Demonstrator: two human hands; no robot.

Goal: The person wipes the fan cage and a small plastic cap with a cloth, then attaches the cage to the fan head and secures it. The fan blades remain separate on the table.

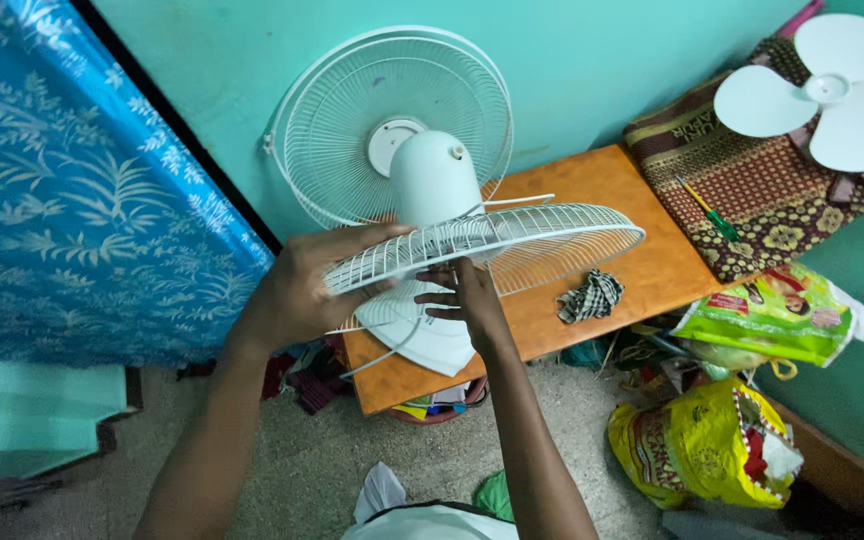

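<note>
Two hands hold one white grille point(512, 240) flat above the counter point(642, 270), in front of the fan point(432, 175). Rear guard point(392, 110): wire disc standing upright against the green wall, motor housing projecting from its centre toward the viewer. Blade point(822, 90): three white lobes, lying well apart at upper right on a patterned cloth point(752, 190), so the fan is partly dismantled. Grille: tilted nearly horizontal, its near rim just in front of the motor housing. Left hand point(302, 290): clasped around the grille's left rim, thumb on top. Right hand point(467, 300): beneath the grille near its middle, fingers curled lightly against the wires, supporting rather than clamping. Judged step: handling of the loose front grille. A next move would call for a steady two-handed grip, since the light rim flexes easily. Checked rag point(592, 296): on the counter, just right of the hands.
</note>
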